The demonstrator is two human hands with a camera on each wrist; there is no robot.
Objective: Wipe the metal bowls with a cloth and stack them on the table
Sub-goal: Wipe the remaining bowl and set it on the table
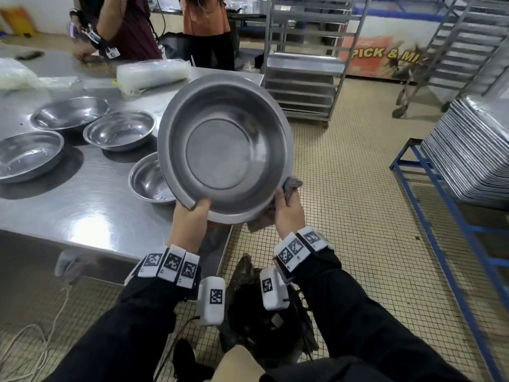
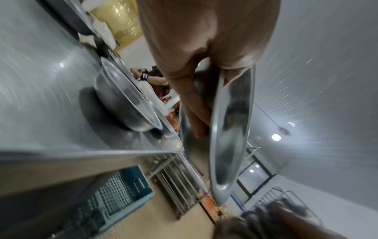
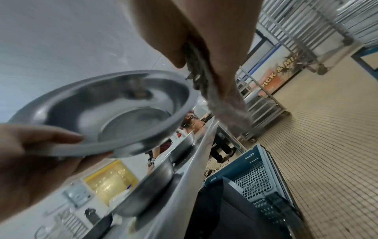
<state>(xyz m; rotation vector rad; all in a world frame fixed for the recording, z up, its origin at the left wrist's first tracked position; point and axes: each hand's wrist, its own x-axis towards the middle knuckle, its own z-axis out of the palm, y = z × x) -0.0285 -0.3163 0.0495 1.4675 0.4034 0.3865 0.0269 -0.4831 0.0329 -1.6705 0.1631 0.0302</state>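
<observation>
- While my left hand (image 1: 192,216) grips the near rim of the big metal bowl (image 1: 224,150), its thumb lies over the lip on the inside and its fingers (image 2: 192,103) run up the outer wall, as the left wrist view shows.
- Just right of those fingers, my right hand (image 1: 287,213) holds a grey cloth (image 1: 292,186) bunched in its curled fingers, pressed against the bowl's lower right rim; the right wrist view shows the cloth (image 3: 206,84) pinched between thumb and fingers.
- I hold the bowl in the air, tilted so its inside faces me, past the corner of the steel table (image 1: 82,205) and partly over the tiled floor (image 1: 358,188).
- Just beyond my left fingers, a smaller bowl (image 1: 148,180) sits on the table, partly hidden behind the raised one.
- Farther left of my fingers, three more bowls rest upright and apart from each other: one (image 1: 29,158) at the left edge, one (image 1: 119,129) in the middle, one (image 1: 70,113) behind.
- Beyond those, wrapped clear plastic bundles (image 1: 154,74) lie on the table.
- Far ahead of my fingers, two people (image 1: 165,23) stand at the table's far side, with a metal rack (image 1: 305,64) to their right.
- Far right of my right fingers, stacked metal trays (image 1: 473,150) sit on a blue frame (image 1: 429,205).
</observation>
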